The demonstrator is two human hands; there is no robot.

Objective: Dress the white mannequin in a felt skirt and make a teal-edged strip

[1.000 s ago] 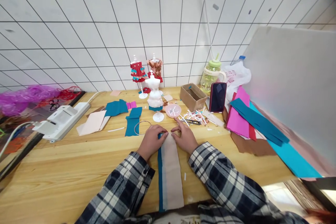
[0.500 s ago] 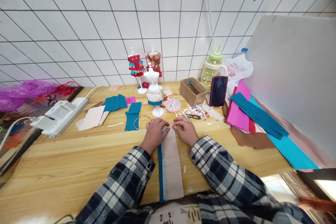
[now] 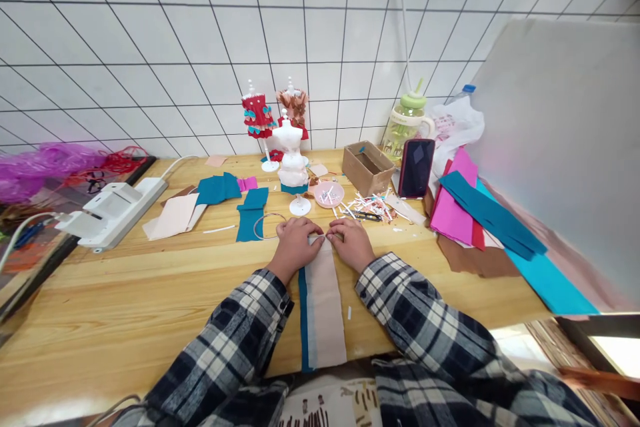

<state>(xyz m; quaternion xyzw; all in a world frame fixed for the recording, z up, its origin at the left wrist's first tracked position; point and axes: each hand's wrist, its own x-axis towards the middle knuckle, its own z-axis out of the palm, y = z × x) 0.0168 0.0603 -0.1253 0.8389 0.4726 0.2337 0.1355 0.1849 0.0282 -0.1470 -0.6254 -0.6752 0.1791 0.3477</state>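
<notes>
A long pale pink strip [image 3: 326, 307] of what looks like crepe paper lies lengthwise before me, over a teal strip [image 3: 304, 323] that shows along its left edge. At the far end, my left hand [image 3: 297, 247] is closed, thumb and forefinger pinching the top left corner. Opposite it, my right hand [image 3: 353, 243] pinches the top right corner, its fingertips nearly meeting the left thumb. Just beyond the hands stands a small white dress form [image 3: 289, 140] wrapped in pale pink with a teal band. A thin ring [image 3: 267, 217] lies beside my left hand.
Behind are two dressed forms, one red [image 3: 257, 113]. A pink dish [image 3: 329, 193], paper scraps [image 3: 373, 207], a cardboard box [image 3: 369, 177], a phone [image 3: 417, 168] and a bottle [image 3: 404, 127] stand right of centre. Coloured sheets [image 3: 460, 207] lie right; a power strip [image 3: 117, 213] left.
My right forefinger, stretched out earlier, has curled in to the strip's corner. Both hands stay at its far end. The camera has tilted a little, shifting the whole scene upward.
</notes>
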